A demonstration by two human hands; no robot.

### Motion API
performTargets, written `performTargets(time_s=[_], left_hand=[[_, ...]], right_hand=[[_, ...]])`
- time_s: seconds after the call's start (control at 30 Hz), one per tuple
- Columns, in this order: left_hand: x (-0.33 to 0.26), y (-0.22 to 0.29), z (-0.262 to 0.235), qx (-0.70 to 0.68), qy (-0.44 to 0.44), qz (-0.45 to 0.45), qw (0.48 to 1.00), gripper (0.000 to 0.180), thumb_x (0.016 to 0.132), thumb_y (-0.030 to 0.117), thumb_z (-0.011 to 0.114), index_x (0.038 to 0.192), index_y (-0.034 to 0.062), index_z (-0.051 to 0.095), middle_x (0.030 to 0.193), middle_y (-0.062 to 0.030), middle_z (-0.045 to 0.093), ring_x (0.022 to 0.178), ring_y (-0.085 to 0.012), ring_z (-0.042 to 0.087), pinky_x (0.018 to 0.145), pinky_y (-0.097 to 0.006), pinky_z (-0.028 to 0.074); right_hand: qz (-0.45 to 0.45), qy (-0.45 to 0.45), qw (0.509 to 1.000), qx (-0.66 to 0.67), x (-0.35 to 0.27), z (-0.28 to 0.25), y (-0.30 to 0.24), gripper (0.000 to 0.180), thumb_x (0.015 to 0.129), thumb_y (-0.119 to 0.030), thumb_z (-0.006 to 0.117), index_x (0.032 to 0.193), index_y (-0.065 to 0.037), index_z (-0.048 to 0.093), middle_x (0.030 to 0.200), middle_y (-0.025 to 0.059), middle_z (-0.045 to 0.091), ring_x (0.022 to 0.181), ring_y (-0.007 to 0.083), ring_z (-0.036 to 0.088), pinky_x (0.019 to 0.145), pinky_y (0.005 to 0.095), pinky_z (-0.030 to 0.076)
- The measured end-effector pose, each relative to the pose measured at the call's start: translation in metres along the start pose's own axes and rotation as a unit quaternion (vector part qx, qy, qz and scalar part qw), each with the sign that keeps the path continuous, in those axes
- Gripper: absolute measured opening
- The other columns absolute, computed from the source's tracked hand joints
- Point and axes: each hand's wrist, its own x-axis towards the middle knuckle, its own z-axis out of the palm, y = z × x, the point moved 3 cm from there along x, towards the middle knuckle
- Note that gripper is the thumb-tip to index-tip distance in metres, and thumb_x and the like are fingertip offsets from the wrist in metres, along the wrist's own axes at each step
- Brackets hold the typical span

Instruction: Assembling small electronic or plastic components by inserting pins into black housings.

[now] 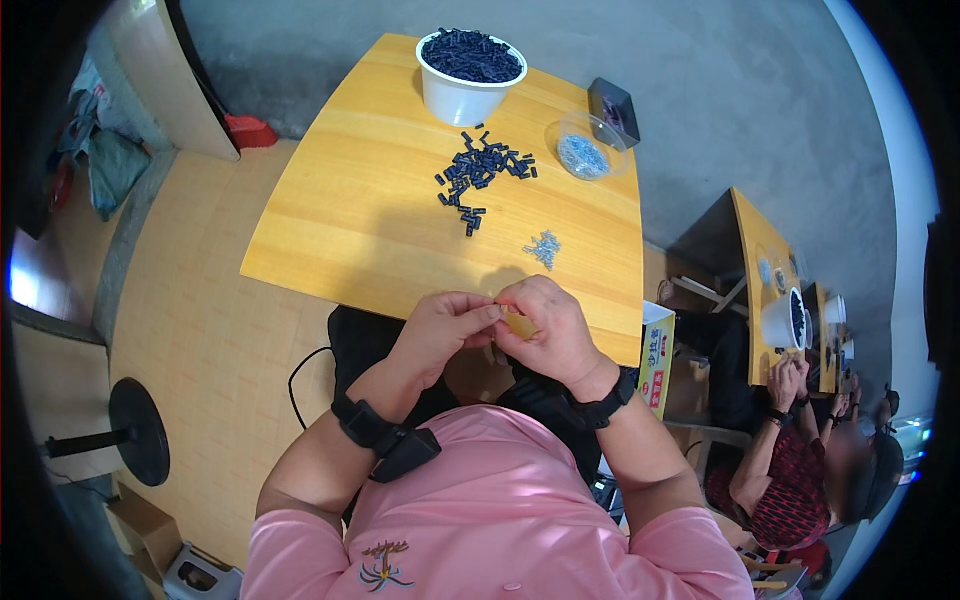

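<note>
My left hand (437,330) and my right hand (548,325) meet just off the near edge of the wooden table (340,220). In my right fist sits a yellow, rounded piece like a tool handle (520,325); the fingers cover the rest of it. The left thumb and forefinger are pinched together against the right fingertips, and whatever they grip is too small or hidden. Beyond the hands lies a little heap of silvery screw-like parts (543,249). Farther off is a loose pile of short black cylindrical pieces (480,170).
A white bucket (465,100) heaped with black pieces stands at the far edge. Right of it are a clear round tub of silvery parts (584,157) and a black box (613,112). A carton (655,350) is beside the table. Another person (770,480) works at a right-hand table.
</note>
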Motion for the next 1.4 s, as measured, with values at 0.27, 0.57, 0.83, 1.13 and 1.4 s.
performTargets(time_s=[0.27, 0.57, 0.83, 1.13, 1.4], left_hand=[[0.001, -0.002, -0.002, 0.001, 0.008, 0.013, 1.000, 0.018, 0.085, 0.016, 0.063, 0.096, 0.0012, 0.064, 0.086, -0.0057, 0.066, 0.075, -0.0120, 0.063, 0.070, -0.022, 0.050], [0.006, 0.018, -0.021, -0.015, 0.048, 0.032, 0.998, 0.015, 0.087, 0.015, 0.059, 0.094, 0.0014, 0.062, 0.086, -0.0064, 0.065, 0.078, -0.0124, 0.062, 0.072, -0.023, 0.050], [0.025, 0.040, -0.049, -0.044, 0.087, 0.097, 0.991, 0.013, 0.087, 0.012, 0.059, 0.093, 0.0011, 0.061, 0.087, -0.0078, 0.064, 0.079, -0.0139, 0.062, 0.072, -0.024, 0.050], [0.027, 0.033, -0.061, -0.112, 0.012, 0.079, 0.991, 0.011, 0.087, 0.006, 0.056, 0.095, -0.0007, 0.059, 0.089, -0.0103, 0.064, 0.082, -0.0186, 0.063, 0.077, -0.030, 0.051], [0.027, 0.031, -0.063, -0.107, -0.012, 0.097, 0.989, 0.011, 0.088, 0.005, 0.056, 0.098, 0.0000, 0.059, 0.094, -0.0107, 0.063, 0.086, -0.0189, 0.062, 0.078, -0.031, 0.051]], right_hand=[[0.014, -0.010, 1.000, 0.001, 0.003, 0.002, -0.001, 0.023, 0.065, -0.006, 0.066, 0.086, -0.004, 0.055, 0.078, 0.0126, 0.056, 0.077, 0.0315, 0.057, 0.065, 0.0377, 0.047], [0.105, -0.096, 0.987, 0.079, 0.036, -0.004, 0.019, 0.018, 0.071, -0.009, 0.067, 0.087, -0.005, 0.060, 0.073, 0.0115, 0.056, 0.064, 0.0284, 0.056, 0.057, 0.0349, 0.045], [0.124, -0.037, 0.988, -0.087, 0.105, 0.017, 0.065, 0.008, 0.075, -0.011, 0.059, 0.077, -0.003, 0.060, 0.073, 0.0153, 0.058, 0.070, 0.0321, 0.058, 0.062, 0.0398, 0.047], [0.132, -0.040, 0.973, -0.184, 0.144, 0.049, 0.092, 0.010, 0.075, -0.013, 0.059, 0.081, -0.009, 0.066, 0.080, 0.0115, 0.061, 0.077, 0.0301, 0.059, 0.067, 0.0393, 0.049], [0.132, -0.062, 0.971, -0.189, 0.146, 0.051, 0.101, 0.012, 0.075, -0.014, 0.060, 0.083, -0.009, 0.067, 0.080, 0.0116, 0.062, 0.076, 0.0301, 0.060, 0.067, 0.0390, 0.049]])
